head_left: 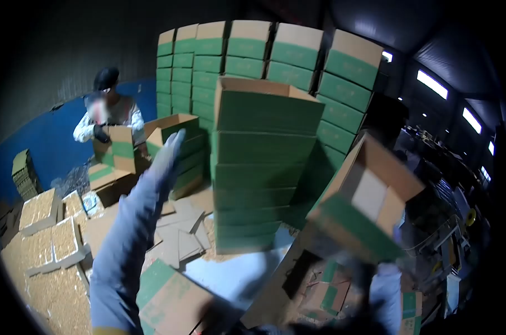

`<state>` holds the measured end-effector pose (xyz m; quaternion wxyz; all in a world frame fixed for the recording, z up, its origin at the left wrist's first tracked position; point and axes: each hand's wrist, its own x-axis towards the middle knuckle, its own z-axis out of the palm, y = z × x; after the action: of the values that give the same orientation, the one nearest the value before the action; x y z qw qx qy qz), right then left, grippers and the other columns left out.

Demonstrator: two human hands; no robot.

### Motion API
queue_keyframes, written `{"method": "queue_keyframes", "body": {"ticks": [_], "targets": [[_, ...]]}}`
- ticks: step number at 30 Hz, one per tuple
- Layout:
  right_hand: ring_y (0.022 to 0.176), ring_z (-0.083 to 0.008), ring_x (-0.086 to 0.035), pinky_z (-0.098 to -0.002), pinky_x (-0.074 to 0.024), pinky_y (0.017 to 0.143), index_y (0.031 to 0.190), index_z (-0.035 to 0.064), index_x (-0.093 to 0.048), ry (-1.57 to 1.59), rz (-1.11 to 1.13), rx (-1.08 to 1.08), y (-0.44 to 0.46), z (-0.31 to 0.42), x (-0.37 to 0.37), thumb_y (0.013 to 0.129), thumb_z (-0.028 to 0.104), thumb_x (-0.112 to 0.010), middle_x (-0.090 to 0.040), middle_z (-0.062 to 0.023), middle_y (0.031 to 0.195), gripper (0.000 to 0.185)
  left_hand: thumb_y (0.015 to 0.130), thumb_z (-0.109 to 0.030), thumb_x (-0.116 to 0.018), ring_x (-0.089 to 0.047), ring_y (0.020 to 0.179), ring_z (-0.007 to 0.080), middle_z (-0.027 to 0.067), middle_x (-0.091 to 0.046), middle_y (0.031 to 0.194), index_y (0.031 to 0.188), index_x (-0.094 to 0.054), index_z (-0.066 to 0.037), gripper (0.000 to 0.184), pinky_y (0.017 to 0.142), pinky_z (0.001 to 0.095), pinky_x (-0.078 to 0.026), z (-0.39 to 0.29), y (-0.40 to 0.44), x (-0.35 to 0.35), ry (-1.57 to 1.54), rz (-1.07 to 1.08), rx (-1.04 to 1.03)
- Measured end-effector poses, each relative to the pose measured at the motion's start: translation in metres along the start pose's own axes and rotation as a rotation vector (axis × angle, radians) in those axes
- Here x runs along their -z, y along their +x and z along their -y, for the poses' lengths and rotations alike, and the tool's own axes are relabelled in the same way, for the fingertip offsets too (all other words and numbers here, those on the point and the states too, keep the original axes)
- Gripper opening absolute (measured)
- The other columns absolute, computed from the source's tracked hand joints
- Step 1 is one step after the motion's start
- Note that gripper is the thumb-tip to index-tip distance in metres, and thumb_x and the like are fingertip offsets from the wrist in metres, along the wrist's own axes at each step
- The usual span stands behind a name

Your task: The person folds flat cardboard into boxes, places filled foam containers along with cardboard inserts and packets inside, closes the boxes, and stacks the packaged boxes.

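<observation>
My left hand (174, 149), in a light glove, is raised and stretched flat with nothing in it, left of a tall stack of green-and-brown cardboard boxes (264, 148). The top box of that stack stands open. On the right, an open cardboard box (350, 223) is tilted in the air, its brown inside facing me and a pale sheet on its bottom. My right hand (387, 271) is at its lower right edge and appears to hold it; the fingers are blurred and mostly hidden.
A co-worker (113, 111) handles an open box (119, 151) at the left. Behind the stack rises a wall of green boxes (303, 50). Blocks of tan material (38, 245) lie lower left, cardboard pieces (180, 231) on the floor, and a flat green-and-brown carton (172, 298) in front.
</observation>
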<state>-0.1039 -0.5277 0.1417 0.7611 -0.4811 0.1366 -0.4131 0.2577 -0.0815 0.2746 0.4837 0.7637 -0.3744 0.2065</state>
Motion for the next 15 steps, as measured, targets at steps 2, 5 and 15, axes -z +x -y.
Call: {"method": "queue_keyframes", "body": {"ticks": [2,5,15], "targets": [[0.126,-0.0266,-0.047,-0.0408,-0.0403,0.104,0.140,0.0007,-0.039,-0.018,0.034,0.173,0.067,0.044,-0.026,0.096,0.042,-0.045,-0.046,-0.0156,0.139,0.061,0.081,-0.004,-0.064,-0.051,0.067,0.0182,0.0065,-0.050,0.073,0.141,-0.034,-0.007,0.068,0.072,0.0337,-0.051,0.000,0.062,-0.012,0.406,0.168,-0.189],[0.126,-0.0266,-0.046,-0.0403,-0.0399,0.104,0.141,0.0003,-0.039,-0.043,0.125,0.338,0.165,0.095,-0.084,0.096,0.041,-0.045,-0.046,-0.0159,0.140,0.061,0.077,-0.006,-0.067,-0.056,0.070,0.0208,0.0113,-0.057,0.076,0.128,-0.049,-0.004,0.054,0.071,0.0355,-0.051,-0.005,0.101,-0.037,0.344,0.379,-0.263],[0.126,-0.0265,-0.046,-0.0386,-0.0382,0.105,0.141,-0.0012,-0.037,-0.212,0.388,0.289,0.336,0.043,-0.290,0.098,0.038,-0.042,-0.045,-0.0172,0.140,0.058,0.076,-0.009,-0.070,-0.057,0.092,0.0177,0.0086,-0.063,0.102,0.113,-0.056,-0.001,0.040,0.080,0.0334,-0.050,-0.011,0.080,-0.065,-0.305,0.216,-0.087]]}}
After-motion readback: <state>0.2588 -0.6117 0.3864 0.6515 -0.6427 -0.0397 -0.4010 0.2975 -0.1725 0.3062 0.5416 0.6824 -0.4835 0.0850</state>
